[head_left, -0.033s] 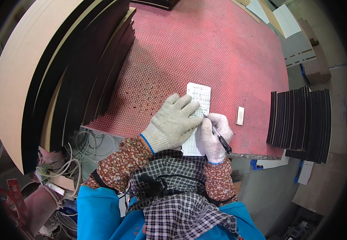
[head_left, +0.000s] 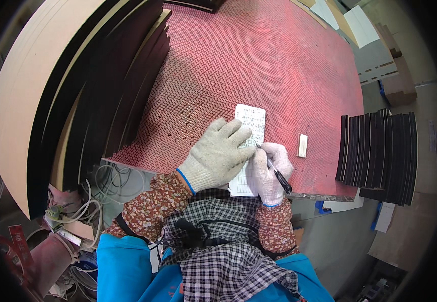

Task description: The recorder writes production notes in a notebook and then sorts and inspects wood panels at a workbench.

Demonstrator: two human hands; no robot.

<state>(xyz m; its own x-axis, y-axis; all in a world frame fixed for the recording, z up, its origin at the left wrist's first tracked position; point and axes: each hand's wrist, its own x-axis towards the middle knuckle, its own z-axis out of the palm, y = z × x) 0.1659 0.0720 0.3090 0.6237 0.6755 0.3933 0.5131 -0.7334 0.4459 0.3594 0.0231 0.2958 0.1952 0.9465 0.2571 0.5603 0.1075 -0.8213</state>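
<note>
A narrow white notebook page [head_left: 251,126] with handwriting and ruled lines lies on a red perforated mat [head_left: 259,60], close to my body. Across its left side my left hand [head_left: 219,151], in a pale knit glove, rests flat with the fingers stretched out. My right hand [head_left: 273,168], also gloved, is closed around a pen [head_left: 281,180] with a clear barrel and a black end. The pen's tip meets the paper just beside my left fingertips. Part of the page is covered by both hands.
Tall curved panels with black faces [head_left: 92,95] stand at the left of the mat. A small pale block [head_left: 302,146] lies right of my right hand. Stacked black-edged strips [head_left: 377,151] are at the right edge. Hoses and cables [head_left: 85,211] hang at the lower left.
</note>
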